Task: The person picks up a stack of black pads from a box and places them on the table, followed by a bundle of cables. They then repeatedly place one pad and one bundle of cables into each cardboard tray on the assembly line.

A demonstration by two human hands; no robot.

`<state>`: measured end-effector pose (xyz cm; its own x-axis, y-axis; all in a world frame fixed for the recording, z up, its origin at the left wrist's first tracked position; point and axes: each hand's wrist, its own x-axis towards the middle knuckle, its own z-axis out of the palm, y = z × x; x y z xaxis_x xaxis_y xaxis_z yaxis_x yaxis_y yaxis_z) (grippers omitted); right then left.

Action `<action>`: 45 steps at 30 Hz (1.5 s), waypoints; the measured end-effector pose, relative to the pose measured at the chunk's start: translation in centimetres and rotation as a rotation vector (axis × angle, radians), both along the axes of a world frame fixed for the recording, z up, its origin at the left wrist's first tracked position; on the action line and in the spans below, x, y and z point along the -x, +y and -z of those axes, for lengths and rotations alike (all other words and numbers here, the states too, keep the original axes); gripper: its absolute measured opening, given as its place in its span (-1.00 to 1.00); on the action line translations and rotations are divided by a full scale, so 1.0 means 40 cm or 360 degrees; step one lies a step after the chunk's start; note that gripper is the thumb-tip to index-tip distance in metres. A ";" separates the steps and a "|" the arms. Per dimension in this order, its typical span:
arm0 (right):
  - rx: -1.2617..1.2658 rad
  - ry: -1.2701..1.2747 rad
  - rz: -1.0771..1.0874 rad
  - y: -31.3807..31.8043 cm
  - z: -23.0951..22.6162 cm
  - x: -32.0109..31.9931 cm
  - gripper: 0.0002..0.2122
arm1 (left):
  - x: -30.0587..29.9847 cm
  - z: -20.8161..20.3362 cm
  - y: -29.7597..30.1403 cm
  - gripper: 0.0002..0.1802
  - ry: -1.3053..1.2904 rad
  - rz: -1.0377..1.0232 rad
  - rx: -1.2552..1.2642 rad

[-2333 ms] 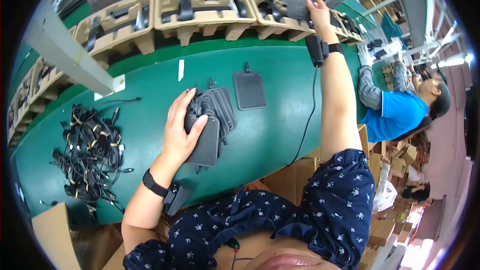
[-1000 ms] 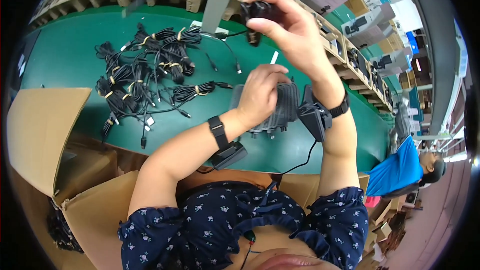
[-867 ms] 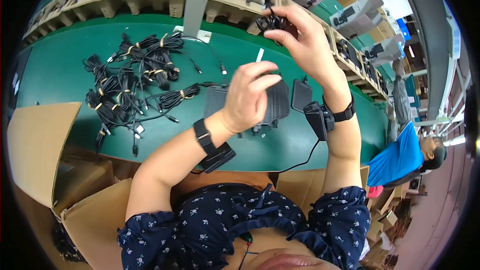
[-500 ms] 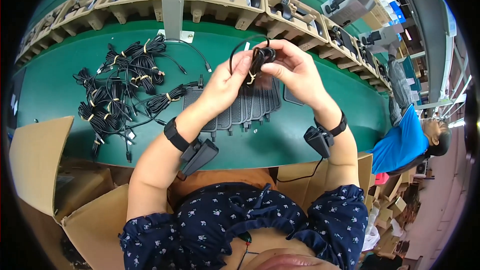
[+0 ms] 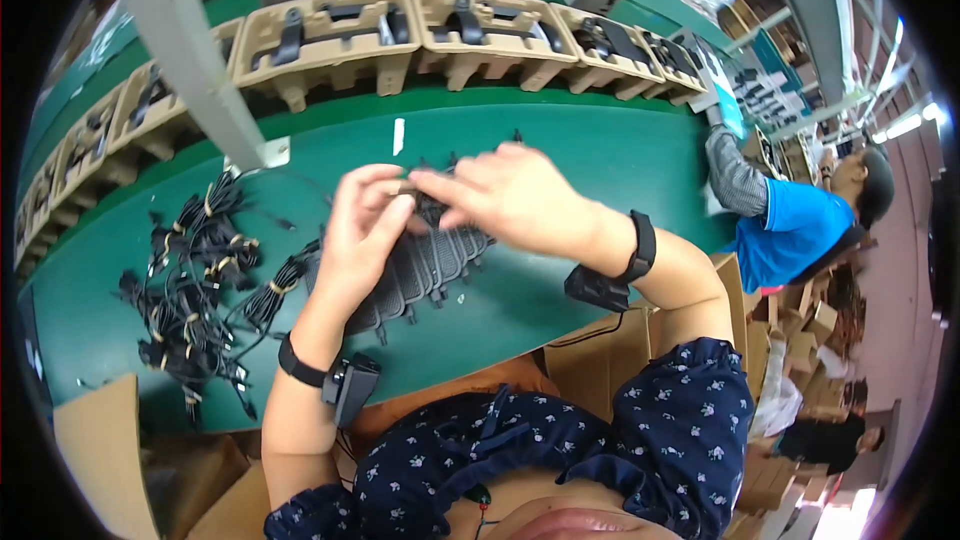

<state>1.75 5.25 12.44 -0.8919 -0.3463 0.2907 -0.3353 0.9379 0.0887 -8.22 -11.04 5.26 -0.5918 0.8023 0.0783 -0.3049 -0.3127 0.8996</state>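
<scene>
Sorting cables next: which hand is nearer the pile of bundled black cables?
Left. The left hand is just right of the cable pile; the right hand is farther right.

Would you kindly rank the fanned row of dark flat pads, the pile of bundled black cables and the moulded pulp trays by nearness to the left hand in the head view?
1. Fanned row of dark flat pads: directly under the left hand.
2. Pile of bundled black cables: to its left on the green table.
3. Moulded pulp trays: along the table's far edge.
</scene>
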 end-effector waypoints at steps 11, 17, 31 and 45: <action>-0.0356 0.0405 0.1570 0.574 -0.113 0.048 -0.75 | 0.062 0.095 0.027 -0.83 0.1398 -0.0921 0.1015; -0.0453 -0.0185 0.1663 0.669 -0.083 0.135 -0.78 | 0.059 0.083 0.030 -0.83 0.1467 -0.0916 0.1033; 0.0586 0.0435 0.1742 0.834 0.164 0.191 -0.69 | 0.066 0.078 0.031 -0.83 0.1347 -0.0918 0.1086; 0.0290 0.0479 0.2121 0.884 0.159 0.174 -0.63 | 0.060 0.068 0.046 -0.94 0.1459 -0.0850 0.1105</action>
<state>-5.23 40.59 6.07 -0.4115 0.7757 0.4785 0.8275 0.5380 -0.1606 -10.62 -9.19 2.52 -0.8049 0.5179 0.2896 0.5330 0.4165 0.7365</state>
